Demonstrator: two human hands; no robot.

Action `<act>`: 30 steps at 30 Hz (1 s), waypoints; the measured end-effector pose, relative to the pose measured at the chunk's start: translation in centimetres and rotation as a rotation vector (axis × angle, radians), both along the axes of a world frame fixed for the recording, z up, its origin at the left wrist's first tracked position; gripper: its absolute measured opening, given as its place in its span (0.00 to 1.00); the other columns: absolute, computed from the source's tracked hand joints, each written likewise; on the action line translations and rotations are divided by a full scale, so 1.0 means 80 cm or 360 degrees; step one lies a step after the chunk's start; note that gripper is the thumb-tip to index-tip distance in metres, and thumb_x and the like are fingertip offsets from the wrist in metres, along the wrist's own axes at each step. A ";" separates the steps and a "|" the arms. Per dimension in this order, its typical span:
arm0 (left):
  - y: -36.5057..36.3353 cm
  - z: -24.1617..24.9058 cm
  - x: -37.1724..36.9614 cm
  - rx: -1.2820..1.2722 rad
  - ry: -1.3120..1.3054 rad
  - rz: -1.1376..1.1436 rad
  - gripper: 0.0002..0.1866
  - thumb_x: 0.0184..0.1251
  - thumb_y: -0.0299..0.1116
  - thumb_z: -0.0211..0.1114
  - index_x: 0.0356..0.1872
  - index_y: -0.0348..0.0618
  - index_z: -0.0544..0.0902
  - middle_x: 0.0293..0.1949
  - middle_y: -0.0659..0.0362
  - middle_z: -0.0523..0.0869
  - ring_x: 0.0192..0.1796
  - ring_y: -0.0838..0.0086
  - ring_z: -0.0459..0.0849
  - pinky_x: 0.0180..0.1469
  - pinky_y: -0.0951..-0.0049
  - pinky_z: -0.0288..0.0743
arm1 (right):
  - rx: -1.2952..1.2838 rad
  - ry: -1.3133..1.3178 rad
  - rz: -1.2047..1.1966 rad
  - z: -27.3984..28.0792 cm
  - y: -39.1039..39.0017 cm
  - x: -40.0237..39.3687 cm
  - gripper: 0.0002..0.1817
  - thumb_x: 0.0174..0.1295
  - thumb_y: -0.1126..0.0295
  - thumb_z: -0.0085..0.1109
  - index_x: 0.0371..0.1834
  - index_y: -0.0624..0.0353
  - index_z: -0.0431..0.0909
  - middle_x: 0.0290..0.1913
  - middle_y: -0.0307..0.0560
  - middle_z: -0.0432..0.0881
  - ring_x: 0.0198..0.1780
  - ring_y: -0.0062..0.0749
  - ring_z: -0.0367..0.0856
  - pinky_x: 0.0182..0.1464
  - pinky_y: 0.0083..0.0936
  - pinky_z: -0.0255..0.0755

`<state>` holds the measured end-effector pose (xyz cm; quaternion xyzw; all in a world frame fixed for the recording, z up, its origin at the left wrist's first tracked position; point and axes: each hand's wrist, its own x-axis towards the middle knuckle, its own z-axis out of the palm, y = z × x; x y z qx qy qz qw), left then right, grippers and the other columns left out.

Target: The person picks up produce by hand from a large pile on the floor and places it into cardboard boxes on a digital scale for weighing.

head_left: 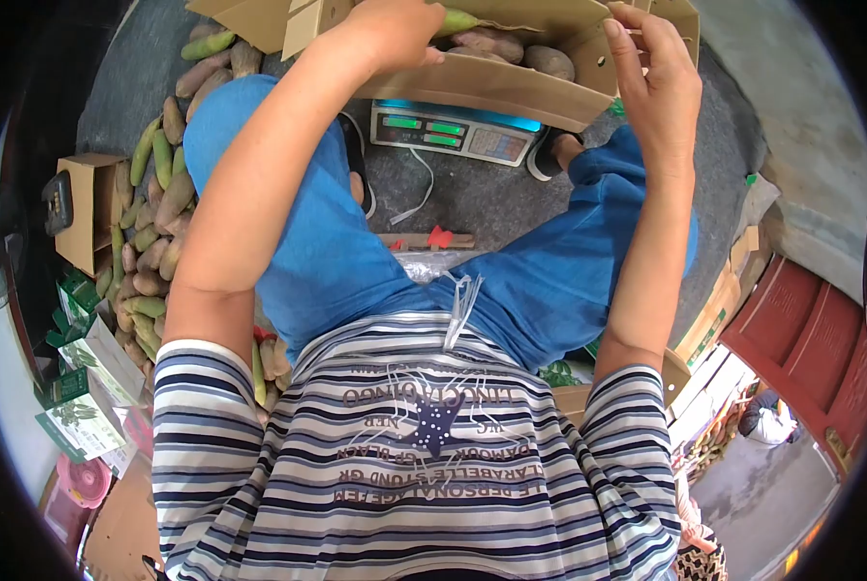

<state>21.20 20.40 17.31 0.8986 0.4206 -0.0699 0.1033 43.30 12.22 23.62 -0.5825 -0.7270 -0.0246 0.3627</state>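
In the head view, my left hand (399,37) reaches over the near edge of an open cardboard box (491,87). Its fingers are closed around a green, radish-like root (460,21) with a thin tail pointing right. My right hand (654,63) is at the box's right end, thumb and fingers gripping the upper edge. Inside lie several brownish-purple roots (549,62); the far part of the box is cut off by the frame. Underneath stands a digital scale (453,133) with lit green displays, between my feet.
A large pile of green and brown roots (152,242) lies to the left, beside a small cardboard box (90,208). Printed green-and-white cartons (85,416) and a pink round object (83,481) are lower left. A white strap (422,189) trails from the scale. Red doors (801,339) stand right.
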 end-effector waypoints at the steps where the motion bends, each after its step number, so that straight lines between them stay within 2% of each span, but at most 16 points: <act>1: 0.002 -0.003 0.001 -0.0035 0.0002 0.0012 0.23 0.58 0.42 0.64 0.50 0.37 0.72 0.45 0.48 0.79 0.51 0.55 0.78 0.52 0.59 0.73 | -0.0002 -0.0008 0.0024 0.001 0.001 0.002 0.08 0.58 0.75 0.58 0.40 0.64 0.77 0.33 0.50 0.78 0.31 0.34 0.79 0.31 0.24 0.72; 7: 0.003 -0.004 0.003 -0.0032 -0.0014 0.0002 0.24 0.57 0.44 0.65 0.48 0.37 0.72 0.44 0.46 0.78 0.50 0.53 0.78 0.51 0.58 0.72 | 0.0062 0.0059 0.0043 0.002 0.004 0.002 0.07 0.58 0.74 0.58 0.39 0.63 0.77 0.33 0.49 0.77 0.32 0.35 0.79 0.32 0.25 0.72; 14: 0.002 -0.003 0.003 -0.0022 -0.0063 -0.0008 0.27 0.54 0.45 0.67 0.49 0.37 0.72 0.45 0.45 0.78 0.51 0.52 0.77 0.51 0.58 0.72 | 0.0014 0.0043 0.0054 0.009 -0.002 0.003 0.07 0.58 0.73 0.58 0.38 0.63 0.77 0.33 0.51 0.77 0.34 0.42 0.78 0.35 0.29 0.71; 17: 0.001 -0.003 0.005 -0.0078 -0.0029 -0.0013 0.27 0.53 0.45 0.68 0.49 0.38 0.72 0.46 0.46 0.78 0.51 0.53 0.77 0.52 0.58 0.71 | -0.0109 -0.0076 0.0097 -0.004 0.005 0.013 0.08 0.59 0.69 0.57 0.37 0.62 0.76 0.34 0.52 0.78 0.36 0.44 0.79 0.37 0.33 0.72; 20: 0.002 -0.005 0.005 -0.0126 0.0024 -0.0024 0.27 0.52 0.46 0.68 0.48 0.38 0.73 0.46 0.47 0.77 0.51 0.53 0.77 0.52 0.58 0.71 | -0.0408 -0.0372 0.0068 -0.036 0.008 0.027 0.12 0.62 0.61 0.55 0.40 0.57 0.79 0.32 0.51 0.82 0.35 0.47 0.80 0.37 0.36 0.72; 23: -0.001 -0.003 0.008 -0.0146 0.0056 -0.0034 0.25 0.53 0.45 0.68 0.46 0.37 0.73 0.46 0.47 0.78 0.51 0.53 0.77 0.52 0.58 0.72 | -0.0781 -0.0692 0.0185 -0.050 0.001 0.033 0.13 0.62 0.61 0.53 0.43 0.57 0.78 0.38 0.53 0.81 0.40 0.49 0.79 0.42 0.38 0.72; 24: -0.002 -0.004 0.009 -0.0144 0.0053 -0.0038 0.25 0.53 0.44 0.68 0.46 0.37 0.73 0.45 0.47 0.78 0.50 0.53 0.77 0.52 0.58 0.72 | -0.0914 -0.0677 0.0217 -0.047 -0.001 0.029 0.14 0.62 0.61 0.53 0.44 0.58 0.78 0.39 0.54 0.80 0.42 0.50 0.78 0.44 0.40 0.72; 27: -0.004 -0.001 0.010 -0.0148 0.0048 -0.0050 0.24 0.54 0.43 0.67 0.46 0.37 0.74 0.44 0.47 0.78 0.50 0.53 0.78 0.51 0.58 0.72 | -0.0841 -0.0611 0.0247 -0.045 -0.003 0.019 0.13 0.60 0.61 0.53 0.38 0.58 0.77 0.38 0.52 0.81 0.42 0.49 0.79 0.43 0.41 0.73; 30: -0.005 -0.002 0.011 -0.0164 0.0036 -0.0074 0.23 0.54 0.42 0.67 0.45 0.37 0.74 0.44 0.47 0.78 0.50 0.54 0.78 0.51 0.58 0.73 | -0.0840 -0.0624 0.0246 -0.045 -0.003 0.016 0.13 0.60 0.61 0.54 0.39 0.59 0.78 0.38 0.52 0.81 0.42 0.49 0.79 0.44 0.41 0.73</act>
